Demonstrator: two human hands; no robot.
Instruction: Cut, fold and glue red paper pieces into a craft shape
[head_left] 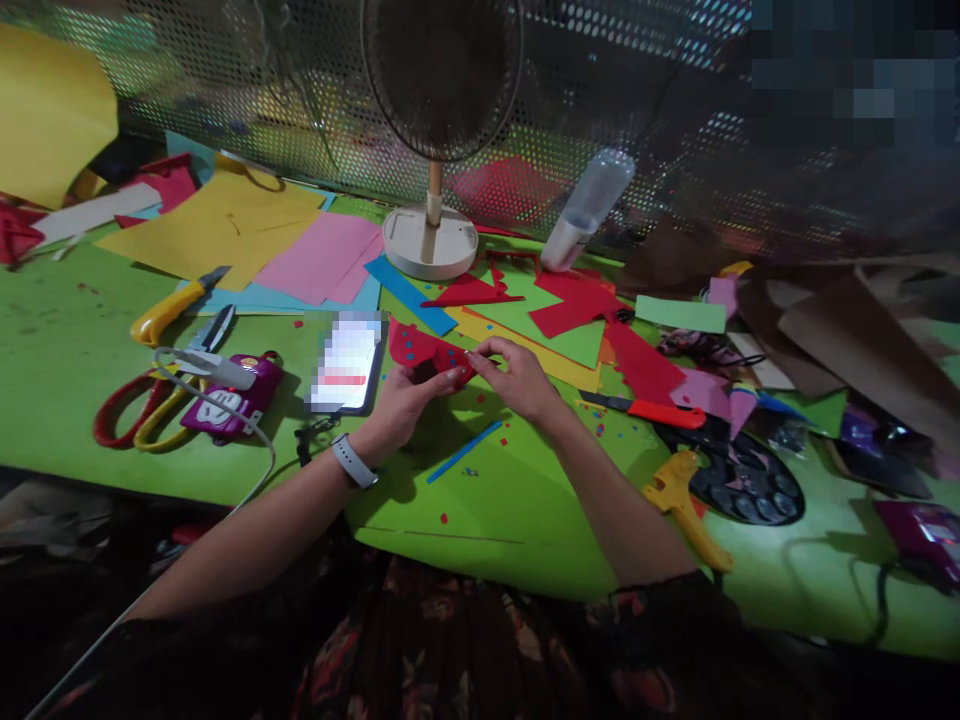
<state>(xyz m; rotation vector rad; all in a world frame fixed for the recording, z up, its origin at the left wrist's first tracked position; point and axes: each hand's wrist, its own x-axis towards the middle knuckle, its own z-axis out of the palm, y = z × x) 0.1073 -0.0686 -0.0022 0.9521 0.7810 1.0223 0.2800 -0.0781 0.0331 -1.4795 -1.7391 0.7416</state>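
A small red paper piece (424,348) dotted with blue bits is held up over the green table. My left hand (409,400) grips it from below, thumb along its lower edge. At its right end, the fingertips of my right hand (517,375) pinch together against the paper; whether a tiny bit sits between them is too small to tell. Below the hands lies a thin blue paper strip (465,452), with small blue and red scraps around it. A lit phone (349,362) rests just left of my left hand.
Scissors (150,400), a yellow cutter (180,305) and a purple power strip (232,395) lie left. A fan (431,245) and tilted bottle (589,210) stand behind coloured paper sheets. On the right are an orange cutter (652,408), a yellow glue gun (686,510) and a black palette (780,495).
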